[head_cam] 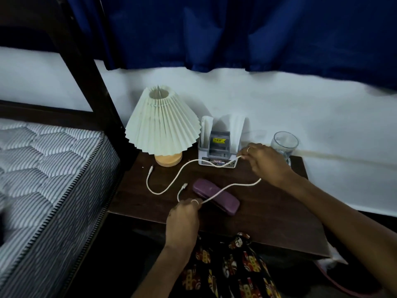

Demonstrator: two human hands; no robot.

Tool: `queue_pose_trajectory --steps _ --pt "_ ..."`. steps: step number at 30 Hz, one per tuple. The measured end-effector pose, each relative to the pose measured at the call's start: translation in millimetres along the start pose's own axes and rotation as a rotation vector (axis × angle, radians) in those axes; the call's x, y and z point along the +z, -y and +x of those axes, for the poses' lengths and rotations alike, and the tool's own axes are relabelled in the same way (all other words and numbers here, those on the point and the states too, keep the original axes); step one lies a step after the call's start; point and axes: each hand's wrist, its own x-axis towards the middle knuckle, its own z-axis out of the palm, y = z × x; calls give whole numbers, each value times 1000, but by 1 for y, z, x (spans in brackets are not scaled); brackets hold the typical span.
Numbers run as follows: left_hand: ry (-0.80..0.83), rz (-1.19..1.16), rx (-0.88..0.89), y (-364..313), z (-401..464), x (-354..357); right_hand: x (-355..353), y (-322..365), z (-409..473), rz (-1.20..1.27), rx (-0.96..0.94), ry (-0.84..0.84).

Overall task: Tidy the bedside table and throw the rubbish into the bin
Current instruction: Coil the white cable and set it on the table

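A white cable (169, 186) snakes over the dark wooden bedside table (268, 216). My left hand (183, 218) pinches the cable near one plug end, at the table's front. My right hand (265, 163) holds another stretch of it further back, in front of the grey organiser box (217, 147). One free plug end lies near the lamp base. A purple glasses case (216, 196) lies under the cable between my hands.
A lamp (163, 123) with a pleated cream shade stands at the back left. A clear glass (284, 145) stands at the back right, behind my right hand. A striped mattress (43, 168) and dark bed frame border the left. Blue curtains hang above.
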Motion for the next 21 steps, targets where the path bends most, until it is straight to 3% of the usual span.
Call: queue_pose_trajectory --steps 9,15,21 --pt "-393 -289 -5 13 -35 -71 -57 72 -4 213 -24 -145" --pt "-566 -364 118 15 -86 -125 -108 117 -55 302 -135 -120" --pt "-625 -477 209 -15 -113 -173 -167 106 -139 271 -49 -2"
